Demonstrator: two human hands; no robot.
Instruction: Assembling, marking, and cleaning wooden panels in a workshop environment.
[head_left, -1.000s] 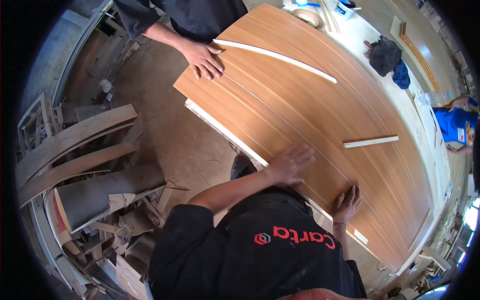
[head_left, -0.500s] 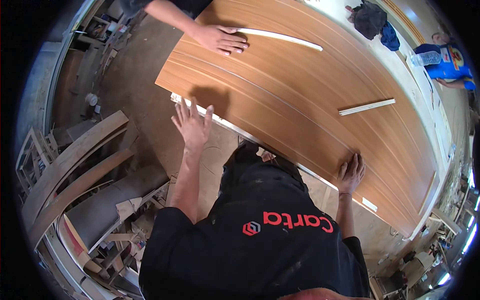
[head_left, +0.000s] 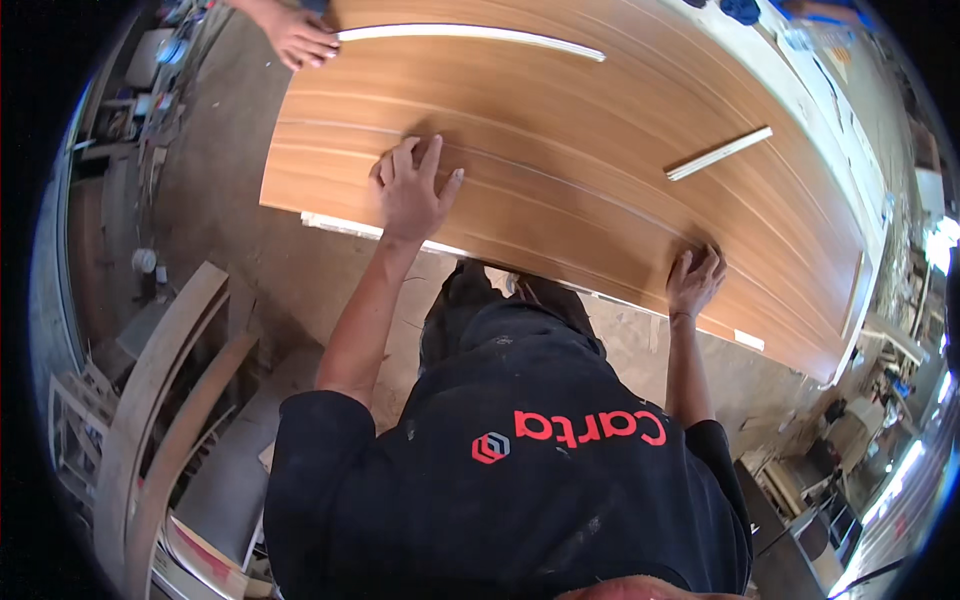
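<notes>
A wide wood-grain panel (head_left: 560, 225) lies before me. My left hand (head_left: 410, 192) is over its near left part, fingers apart and a little bent; whether the fingertips touch the surface is hard to tell. Toward the near right edge, my right hand (head_left: 696, 283) rests on the panel with fingers spread and nothing in them. A long, thin white strip (head_left: 480, 33) lies along the far side. A shorter pale strip (head_left: 720, 154) lies at an angle beyond my right hand. At the far left, another person's hand (head_left: 300, 38) is at the long strip's left end.
Curved wooden pieces (head_left: 165, 370) stand on the floor at my left, near scattered offcuts. A white surface (head_left: 835, 125) borders the panel's far right side, with a clear plastic bottle (head_left: 805, 38) and dark blue cloth (head_left: 740, 10) there.
My left hand has moved from the panel's near edge to over its face. The other person's hand has shifted left along the long strip. The view has shifted too.
</notes>
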